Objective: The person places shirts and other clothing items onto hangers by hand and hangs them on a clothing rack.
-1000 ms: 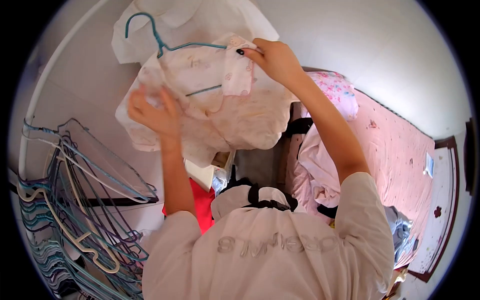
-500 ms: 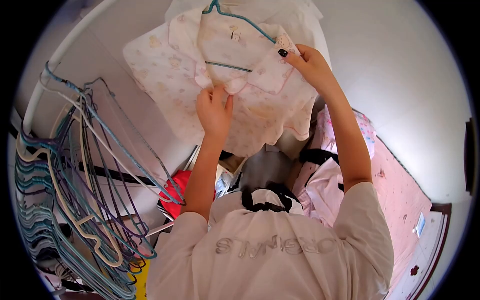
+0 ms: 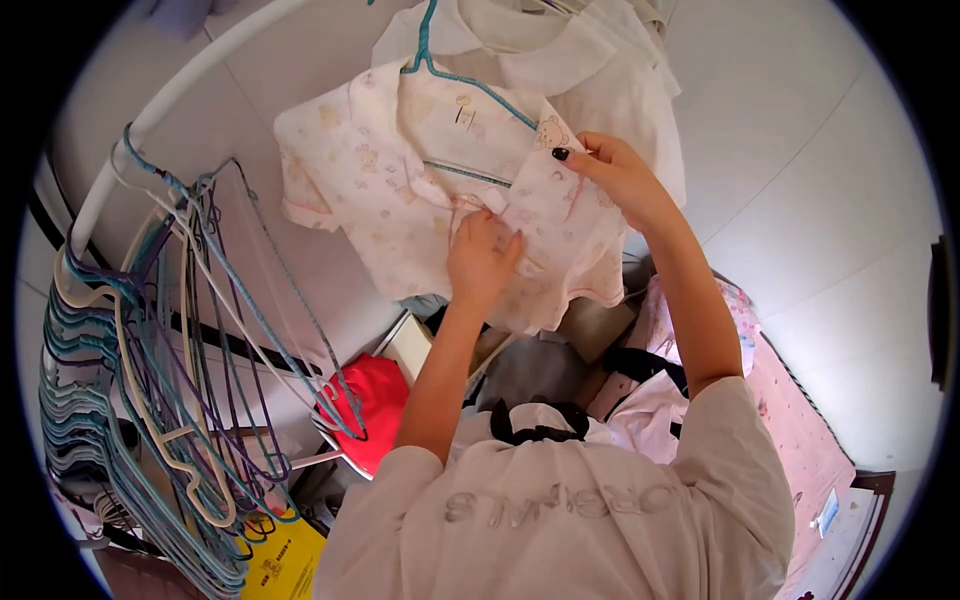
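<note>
A white pajama top (image 3: 390, 220) with small pale prints and pink trim hangs on a teal hanger (image 3: 480, 92), whose hook points up. The hanger's lower bar shows through the open neck. My right hand (image 3: 622, 178) grips the collar on the right side, its dark-nailed thumb on the front of the cloth. Lower down, my left hand (image 3: 483, 262) is closed at the front edge below the neckline, fingertips on the fabric. Part of its grip is hidden in the folds. Right behind the top hangs a plain white garment (image 3: 560, 65) with a wide collar.
A curved white rail (image 3: 200, 72) runs along the left, carrying many empty hangers (image 3: 160, 400). Below are a red item (image 3: 372, 405), a yellow bag (image 3: 285, 560) and a grey item (image 3: 535, 375). A pink bed surface (image 3: 790, 440) lies at right, with clothes on it.
The top hangs lower in view and its neck opening is wider. My left hand has shifted right and down along the front edge. My right hand keeps its collar grip.
</note>
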Motion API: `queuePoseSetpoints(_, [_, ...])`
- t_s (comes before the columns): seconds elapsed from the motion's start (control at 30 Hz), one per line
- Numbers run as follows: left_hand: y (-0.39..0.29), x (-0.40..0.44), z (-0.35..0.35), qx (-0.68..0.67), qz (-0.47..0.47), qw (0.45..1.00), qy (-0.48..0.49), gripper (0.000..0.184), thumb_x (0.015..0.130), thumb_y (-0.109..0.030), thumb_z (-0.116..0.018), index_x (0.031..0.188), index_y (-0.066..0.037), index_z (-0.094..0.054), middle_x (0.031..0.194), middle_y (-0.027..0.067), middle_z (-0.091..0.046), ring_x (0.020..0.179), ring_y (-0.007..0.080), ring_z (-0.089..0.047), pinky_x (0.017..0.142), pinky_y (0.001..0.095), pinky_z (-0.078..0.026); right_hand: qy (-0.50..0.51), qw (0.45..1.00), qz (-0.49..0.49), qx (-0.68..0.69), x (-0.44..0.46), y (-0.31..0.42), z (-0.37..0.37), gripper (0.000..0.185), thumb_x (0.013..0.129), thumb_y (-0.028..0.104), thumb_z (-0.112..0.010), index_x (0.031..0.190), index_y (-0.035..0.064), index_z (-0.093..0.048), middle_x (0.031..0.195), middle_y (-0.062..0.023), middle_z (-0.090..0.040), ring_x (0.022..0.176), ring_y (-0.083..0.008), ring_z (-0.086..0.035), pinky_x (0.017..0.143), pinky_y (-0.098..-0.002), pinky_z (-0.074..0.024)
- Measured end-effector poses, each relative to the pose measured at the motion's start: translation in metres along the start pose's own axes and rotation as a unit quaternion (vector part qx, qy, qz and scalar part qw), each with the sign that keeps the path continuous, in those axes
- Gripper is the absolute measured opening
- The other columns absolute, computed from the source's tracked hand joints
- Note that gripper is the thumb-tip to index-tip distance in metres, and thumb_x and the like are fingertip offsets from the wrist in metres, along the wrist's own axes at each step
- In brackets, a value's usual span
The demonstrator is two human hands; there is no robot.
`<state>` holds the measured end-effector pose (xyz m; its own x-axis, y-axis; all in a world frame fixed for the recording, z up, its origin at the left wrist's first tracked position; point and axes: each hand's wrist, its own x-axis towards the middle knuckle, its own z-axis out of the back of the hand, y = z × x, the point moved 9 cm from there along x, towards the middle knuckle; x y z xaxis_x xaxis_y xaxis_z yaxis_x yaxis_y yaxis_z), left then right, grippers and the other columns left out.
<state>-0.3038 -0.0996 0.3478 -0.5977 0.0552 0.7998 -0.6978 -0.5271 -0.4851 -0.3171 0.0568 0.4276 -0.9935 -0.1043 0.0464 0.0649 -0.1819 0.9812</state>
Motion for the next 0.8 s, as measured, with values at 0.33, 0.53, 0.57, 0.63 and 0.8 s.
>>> queuePoseSetpoints(0.33, [0.027,0.021,-0.002,-0.062,0.043,0.975,0.207,0.029,0.077,-0.013,-0.061,0.103,-0.002,-0.053,0.088,0.0111,-0.055,0.064,0.0201,-0.057,0.059,0.0282,-0.046,0.019,1.0,0.004,-0.01,0.005,-0.01,0.013,0.023,0.08,0.025,-0.055,0.089,0.0028,-0.057,0.078,0.0016,-0.055,0.069,-0.0051,-0.048,0.061,-0.0203,-0.0387])
queuePoseSetpoints(0.53, [0.041,0.014,-0.011,-0.033,0.024,0.976,0.214,0.029,0.077,-0.017,-0.062,0.1,-0.001,-0.054,0.084,0.0106,-0.054,0.063,0.0221,-0.056,0.056,0.0304,-0.044,0.026,0.999,0.011,-0.015,0.012,-0.019,0.016,0.023,0.08,0.026,-0.056,0.087,0.0042,-0.058,0.074,0.0027,-0.054,0.065,-0.0044,-0.046,0.058,-0.0198,-0.0372])
queuePoseSetpoints(0.57, [0.043,0.014,-0.01,-0.044,0.031,0.979,0.198,0.028,0.076,-0.017,-0.062,0.098,-0.001,-0.054,0.084,0.0106,-0.054,0.062,0.0224,-0.056,0.055,0.0307,-0.044,0.027,1.0,0.009,-0.011,0.012,-0.019,0.017,0.023,0.08,0.026,-0.056,0.087,0.0039,-0.058,0.074,0.0026,-0.054,0.065,-0.0045,-0.046,0.058,-0.0199,-0.0376])
queuePoseSetpoints(0.63, [0.035,0.015,0.007,-0.058,0.092,0.986,0.123,0.025,0.073,-0.015,-0.065,0.09,-0.001,-0.053,0.083,0.0105,-0.053,0.065,0.0242,-0.054,0.06,0.0328,-0.044,0.016,1.0,0.005,-0.003,0.011,-0.018,0.021,0.02,0.081,0.022,-0.054,0.087,0.0027,-0.056,0.077,0.0021,-0.054,0.069,-0.0045,-0.048,0.062,-0.0199,-0.0394])
queuePoseSetpoints(0.8, [0.007,0.01,0.026,0.063,-0.037,0.997,-0.015,0.025,0.066,-0.01,-0.069,0.075,-0.001,-0.048,0.077,0.0106,-0.051,0.073,0.0285,-0.049,0.068,0.0373,-0.038,0.011,0.999,0.01,-0.044,0.016,-0.017,0.026,0.02,0.081,0.019,-0.054,0.09,0.0016,-0.055,0.079,0.001,-0.055,0.071,-0.0051,-0.05,0.065,-0.0198,-0.0411])
